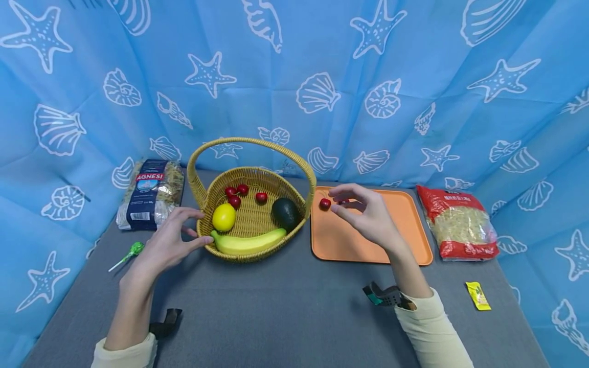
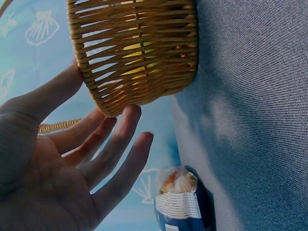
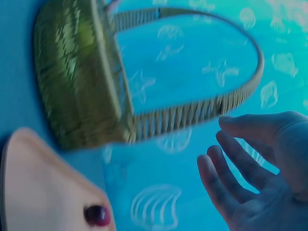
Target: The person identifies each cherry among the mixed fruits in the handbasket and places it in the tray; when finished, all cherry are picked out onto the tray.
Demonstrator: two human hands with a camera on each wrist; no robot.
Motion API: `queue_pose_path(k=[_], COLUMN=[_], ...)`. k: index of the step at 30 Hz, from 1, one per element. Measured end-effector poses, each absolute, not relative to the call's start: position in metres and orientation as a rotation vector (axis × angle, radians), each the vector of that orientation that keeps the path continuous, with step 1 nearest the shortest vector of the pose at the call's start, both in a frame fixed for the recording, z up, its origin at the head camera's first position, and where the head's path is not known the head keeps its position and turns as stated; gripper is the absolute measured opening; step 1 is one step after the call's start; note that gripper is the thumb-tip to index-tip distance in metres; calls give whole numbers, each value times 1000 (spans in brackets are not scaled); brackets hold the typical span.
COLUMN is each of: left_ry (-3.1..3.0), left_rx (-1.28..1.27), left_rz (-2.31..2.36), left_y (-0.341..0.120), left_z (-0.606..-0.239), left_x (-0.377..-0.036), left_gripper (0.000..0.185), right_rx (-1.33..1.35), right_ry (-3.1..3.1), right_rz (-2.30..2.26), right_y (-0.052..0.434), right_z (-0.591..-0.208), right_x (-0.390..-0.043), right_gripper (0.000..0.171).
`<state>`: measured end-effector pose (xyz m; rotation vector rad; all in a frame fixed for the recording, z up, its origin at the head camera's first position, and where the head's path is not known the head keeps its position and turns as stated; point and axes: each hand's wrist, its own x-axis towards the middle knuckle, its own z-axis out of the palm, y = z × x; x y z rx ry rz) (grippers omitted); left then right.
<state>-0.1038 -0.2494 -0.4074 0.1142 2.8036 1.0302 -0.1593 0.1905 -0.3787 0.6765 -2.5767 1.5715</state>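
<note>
**Cherry on the tray, right hand right over it**

From the head view we see the right hand (image 1: 368, 214) hovering over the orange tray (image 1: 414, 245), fingers loose and holding nothing. A red cherry (image 1: 324, 203) sits near the tray's far left corner, just left of the fingertips and apart from them. It's round, so no long axis to worry about. The left hand (image 1: 167, 245) rests spread against the near left rim of the wicker basket (image 1: 250, 217), thumb on the wall.

The left wrist view shows the same: left hand (image 2: 62, 163) with straight fingers touching the basket (image 2: 134, 53) weave.

The right wrist view is blurry, but the right hand (image 3: 260, 168) is relaxed and empty, with the cherry (image 3: 97, 215) on the tray (image 3: 43, 187) edge. The right hand is clearly nearer.
</note>
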Motion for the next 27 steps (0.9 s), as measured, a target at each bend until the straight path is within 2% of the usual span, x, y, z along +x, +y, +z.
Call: queue_pose_path(k=[10,17,22,27], left_ry=[2797,2797,2804,2805], left_rx=[117,109,119,119], left_rz=[1040,1028,1028,1025], left_y=[-249,-248,-248,-248], left_z=[-407,-406,-406,-406], left_x=[-103,-104,-105,-105], left_gripper=[65,66,65,65], right_rx=[912,1013,1023,921], right_ry=[-2486,-2518,-2603,-2768], right_rz=[1782,1735,1710,1636], right_y=[139,96,62,30], right_z=[-373,-373,-378,-394], right_x=[-144,-144,-164,-196], right_gripper=[29,27,28,29])
